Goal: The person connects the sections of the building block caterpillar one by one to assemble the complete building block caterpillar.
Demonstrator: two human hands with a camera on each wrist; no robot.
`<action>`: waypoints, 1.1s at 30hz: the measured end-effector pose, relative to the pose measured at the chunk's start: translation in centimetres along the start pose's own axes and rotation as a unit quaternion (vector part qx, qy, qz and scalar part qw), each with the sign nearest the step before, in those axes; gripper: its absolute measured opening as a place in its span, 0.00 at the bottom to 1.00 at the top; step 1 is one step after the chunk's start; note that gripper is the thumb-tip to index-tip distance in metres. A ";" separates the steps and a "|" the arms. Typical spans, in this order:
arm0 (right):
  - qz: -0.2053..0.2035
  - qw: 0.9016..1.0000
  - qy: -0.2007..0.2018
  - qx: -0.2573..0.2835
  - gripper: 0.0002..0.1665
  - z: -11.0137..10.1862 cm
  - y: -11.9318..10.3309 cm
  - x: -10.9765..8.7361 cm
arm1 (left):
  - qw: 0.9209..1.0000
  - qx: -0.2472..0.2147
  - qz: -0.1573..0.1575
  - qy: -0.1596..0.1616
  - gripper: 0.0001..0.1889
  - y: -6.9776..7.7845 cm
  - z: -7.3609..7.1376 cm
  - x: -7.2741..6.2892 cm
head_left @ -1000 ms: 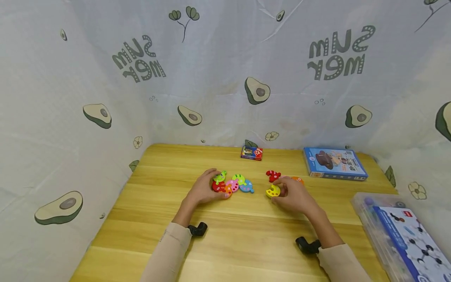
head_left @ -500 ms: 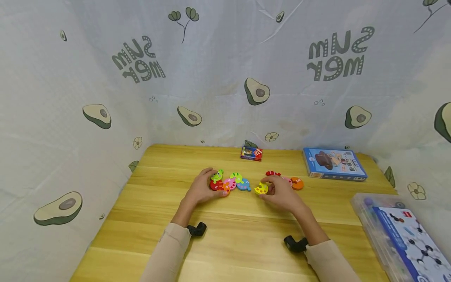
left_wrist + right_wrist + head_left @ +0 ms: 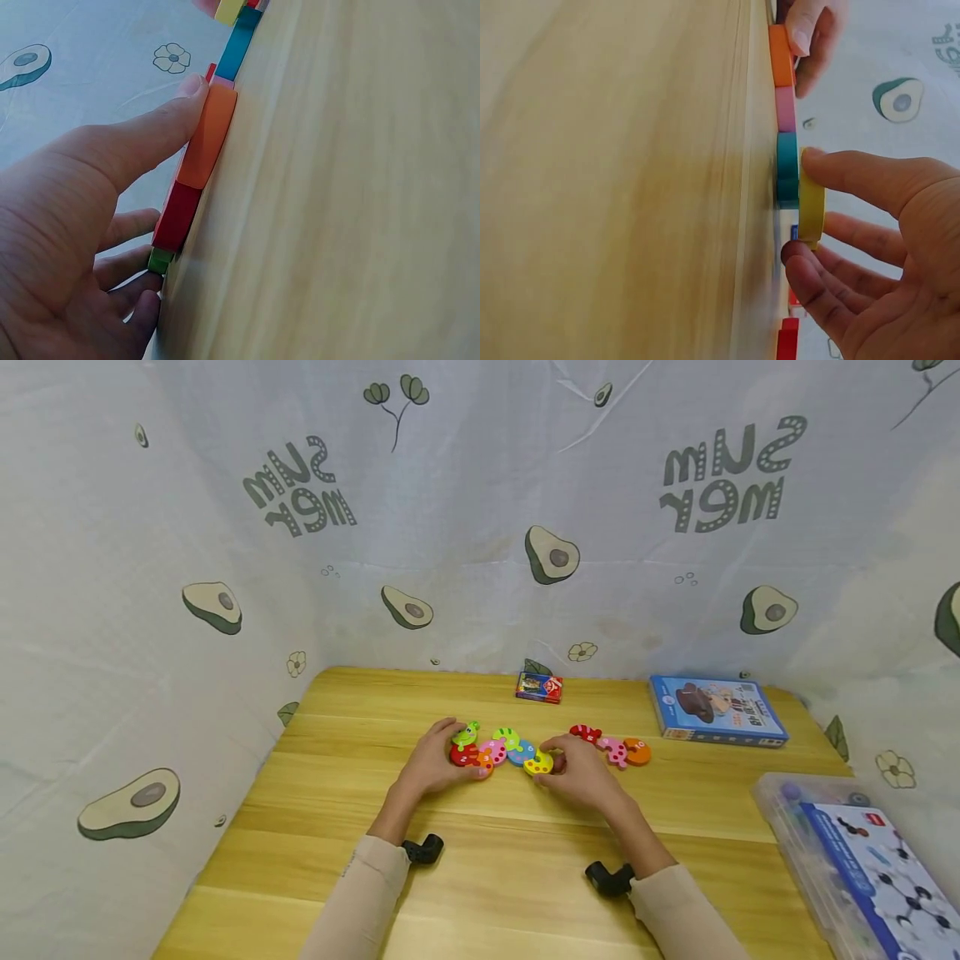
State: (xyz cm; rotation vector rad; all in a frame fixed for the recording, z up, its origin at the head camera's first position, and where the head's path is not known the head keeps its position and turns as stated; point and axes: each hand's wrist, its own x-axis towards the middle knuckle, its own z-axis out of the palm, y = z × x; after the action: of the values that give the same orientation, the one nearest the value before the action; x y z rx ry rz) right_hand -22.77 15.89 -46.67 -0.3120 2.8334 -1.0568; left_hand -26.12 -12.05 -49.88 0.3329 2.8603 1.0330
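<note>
Joined wooden caterpillar puzzle pieces lie on the table: a green smiling head (image 3: 467, 735), a red piece (image 3: 461, 757), an orange piece (image 3: 210, 139), a pink piece (image 3: 495, 752), a green striped piece (image 3: 506, 737) and a blue piece (image 3: 519, 754). My left hand (image 3: 429, 764) grips the head end, its thumb against the orange piece and its fingers by the head. Between thumb and fingers, my right hand (image 3: 588, 774) pinches a yellow puzzle piece (image 3: 811, 196). In the right wrist view this piece is raised off the tabletop, overlapping the blue piece's end.
To the right lie a loose red piece (image 3: 585, 732), a pink piece (image 3: 615, 751) and an orange piece (image 3: 638, 751). At the back are a small card box (image 3: 539, 687) and a blue box (image 3: 718, 710). A clear plastic case (image 3: 780, 827) stands at the right edge.
The right hand has carried the yellow piece leftward, from near the loose pieces to the blue piece's end. My left hand keeps its grip, after the joined pieces shifted slightly left.
</note>
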 end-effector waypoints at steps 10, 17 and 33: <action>-0.004 1.000 -0.010 -0.009 0.29 0.7 0.4 0.6 | 1.000 -0.011 0.012 -0.005 0.50 -0.1 0.1 0.0; 0.000 1.000 -0.018 0.004 0.30 0.6 0.7 0.8 | 0.999 -0.018 0.029 -0.018 0.50 -0.2 0.1 0.1; 0.055 0.996 0.062 -0.011 0.28 -3.5 4.2 1.2 | 0.999 -0.032 0.025 -0.030 0.49 -0.3 0.2 0.1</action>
State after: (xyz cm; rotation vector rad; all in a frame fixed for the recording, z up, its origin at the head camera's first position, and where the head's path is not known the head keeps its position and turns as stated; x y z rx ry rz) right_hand -25.17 20.98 -46.83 -0.0925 2.9324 -1.0594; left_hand -26.26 -12.11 -50.23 0.4248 2.7719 1.1020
